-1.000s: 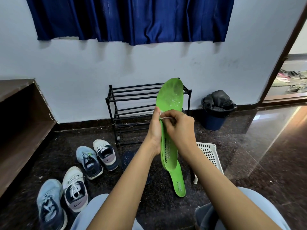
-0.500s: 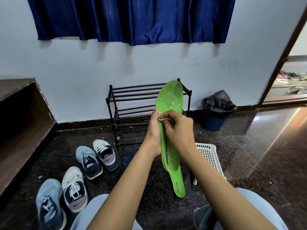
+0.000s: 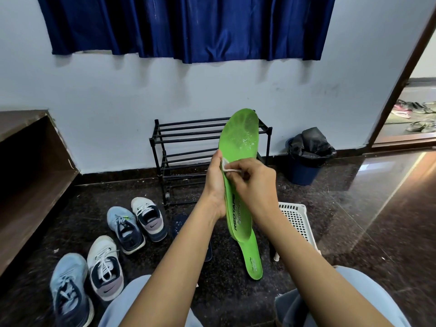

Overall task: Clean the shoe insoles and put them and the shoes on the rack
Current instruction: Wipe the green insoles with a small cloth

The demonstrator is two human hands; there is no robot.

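Blue curtain (image 3: 188, 27) on the wall (image 3: 118, 102), black-lined bin (image 3: 306, 156) at its foot.

1. Green, flecked white and lettered black, is being shown by the raised insole (image 3: 239, 142).
2. Black is being shown by the rack (image 3: 188, 138).
3. White is being shown by the cloth (image 3: 227, 167) and the gridded basket (image 3: 295, 218).

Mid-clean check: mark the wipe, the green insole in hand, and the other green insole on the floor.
wipe (image 3: 227, 166), head view, on the white fold pressed against the insole.
held green insole (image 3: 240, 138), head view, on its speckled forefoot.
floor green insole (image 3: 254, 260), head view, on its near end.
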